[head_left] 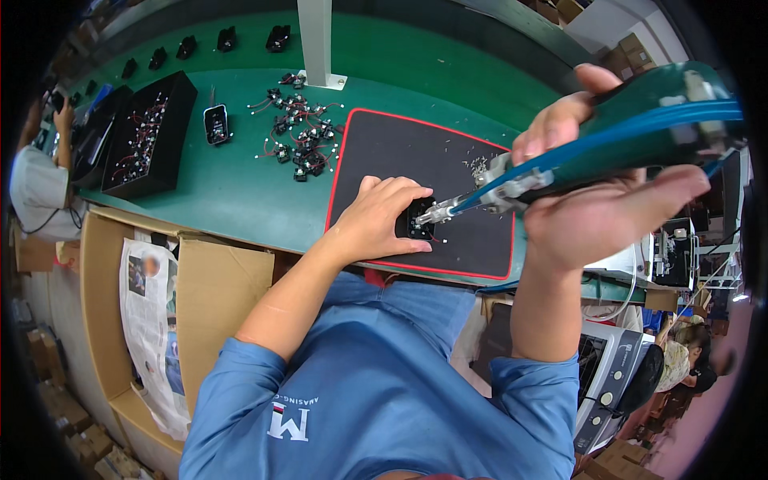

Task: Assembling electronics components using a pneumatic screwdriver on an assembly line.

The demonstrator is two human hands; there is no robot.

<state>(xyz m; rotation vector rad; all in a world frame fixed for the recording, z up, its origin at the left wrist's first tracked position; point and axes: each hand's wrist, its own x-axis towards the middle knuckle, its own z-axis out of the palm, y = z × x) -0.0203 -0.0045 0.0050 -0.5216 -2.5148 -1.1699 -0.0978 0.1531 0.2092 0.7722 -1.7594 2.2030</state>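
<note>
My left hand [378, 214] lies at the left side of a small black plastic housing [421, 218] on the mat, gripping it between thumb and fingers. A thin wire end pokes out at its lower right. Over the mat, my right hand [564, 220] is wrapped round a dark green power screwdriver [664, 86], its thumb sticking out. A blue hose [592, 142] runs along the tool. The slanted metal tip [436, 211] reaches into the housing, so the exact contact point cannot be made out. Small loose screws [480, 166] are scattered by the tool's nose.
The black mat [376, 148] has a red edge. Left of it lie several small wired parts [304, 136], a housing [216, 124] and a black box of wired parts [148, 136]. A white post [316, 40] rises behind. A cardboard box [220, 296] stands at the near left.
</note>
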